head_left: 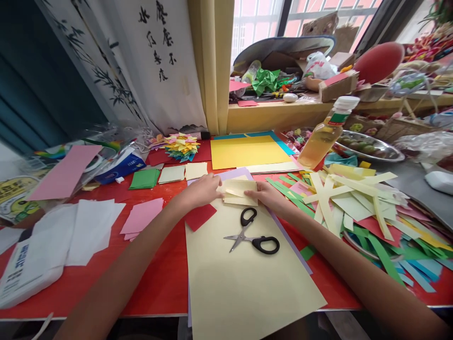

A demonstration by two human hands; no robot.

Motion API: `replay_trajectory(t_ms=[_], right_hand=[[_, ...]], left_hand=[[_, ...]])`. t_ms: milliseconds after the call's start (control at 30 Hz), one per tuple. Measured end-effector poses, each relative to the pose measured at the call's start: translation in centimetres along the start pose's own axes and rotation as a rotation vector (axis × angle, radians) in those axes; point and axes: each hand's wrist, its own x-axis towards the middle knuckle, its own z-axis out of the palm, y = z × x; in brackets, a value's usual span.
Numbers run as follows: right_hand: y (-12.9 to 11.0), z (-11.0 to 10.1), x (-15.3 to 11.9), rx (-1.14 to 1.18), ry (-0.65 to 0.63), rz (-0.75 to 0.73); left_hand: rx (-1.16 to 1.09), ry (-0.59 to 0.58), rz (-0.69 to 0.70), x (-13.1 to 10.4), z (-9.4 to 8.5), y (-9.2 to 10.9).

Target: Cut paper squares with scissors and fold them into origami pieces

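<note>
Between my two hands are a few small pale yellow paper pieces (238, 189), loosely stacked. My left hand (209, 187) has its fingers closed at their left edge. On the right, the thumb and fingers of my right hand (266, 194) pinch the other edge. Under them lies a large cream paper sheet (244, 293) on top of a lilac sheet (295, 252). Black-handled scissors (253, 233) rest on the cream sheet just below my hands, blades parted and pointing left. A small red paper square (200, 217) lies near my left wrist.
Pink paper squares (143, 216), green squares (145, 178) and cream squares (172, 174) lie left. A folded-paper ball (182, 147) and a yellow sheet (249, 152) sit behind. Right are a heap of paper strips (371, 203), a bottle (322, 139) and a metal dish (389, 153).
</note>
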Motion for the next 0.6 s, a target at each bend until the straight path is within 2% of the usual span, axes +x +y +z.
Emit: replay_trajectory(t_ms=[67, 167, 267, 467, 600], right_hand=[[-0.3, 0.1, -0.3, -0.007, 0.017, 0.0], [-0.8, 0.5, -0.9, -0.016, 0.02, -0.006], [-0.8, 0.9, -1.2, -0.023, 0.01, -0.015], [-0.6, 1.1, -1.1, -0.023, -0.021, -0.032], [-0.4, 1.2, -1.0, -0.021, -0.024, -0.021]], left_hand=[[0.05, -0.076, -0.101, -2.0, -1.0, -0.4], [0.102, -0.13, -0.255, -4.4, -1.3, -0.9], [0.122, -0.134, -0.361, -5.1, -0.9, -1.5], [0.02, -0.148, -0.326, -4.4, -0.6, -2.8], [-0.083, -0.076, -0.248, -4.1, -0.5, -4.0]])
